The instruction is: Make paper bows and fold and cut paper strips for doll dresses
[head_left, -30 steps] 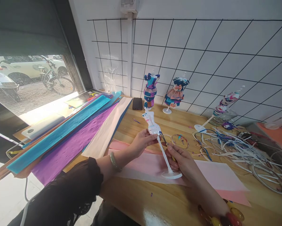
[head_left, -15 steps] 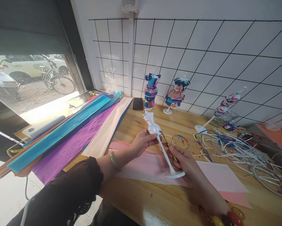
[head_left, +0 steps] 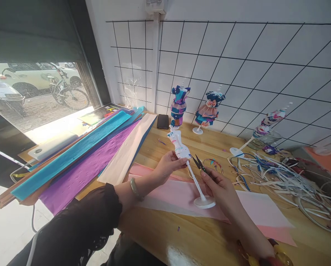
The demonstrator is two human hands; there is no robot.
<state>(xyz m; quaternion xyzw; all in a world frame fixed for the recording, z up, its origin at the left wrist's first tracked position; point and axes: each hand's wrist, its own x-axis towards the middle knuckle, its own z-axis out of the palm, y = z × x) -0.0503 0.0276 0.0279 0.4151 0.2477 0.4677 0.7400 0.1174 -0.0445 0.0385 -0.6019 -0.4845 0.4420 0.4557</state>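
Observation:
My left hand (head_left: 171, 165) is closed around the white miniature dress form (head_left: 182, 147), just below its torso. The form leans to the left, its stem running down to a round white base (head_left: 204, 201). Pink and blue marks show on the torso. In my right hand (head_left: 219, 186) is a small pair of dark scissors (head_left: 199, 162), blades parted and pointing up-left near the form's lower edge. My fingers hide most of the scissors' handles. Pink and white paper sheets (head_left: 165, 194) lie beneath both hands.
Two dressed miniature forms (head_left: 179, 105) (head_left: 209, 109) stand by the wall; a third form (head_left: 270, 122) leans at right. Tangled ribbons and cords (head_left: 284, 184) cover the right side. Rolled crepe paper (head_left: 73, 153) lies left, a phone (head_left: 162, 121) behind.
My right hand has turned and risen slightly, and the scissors' blades now show parted, a little right of the form. The dress form has shifted slightly in my left hand.

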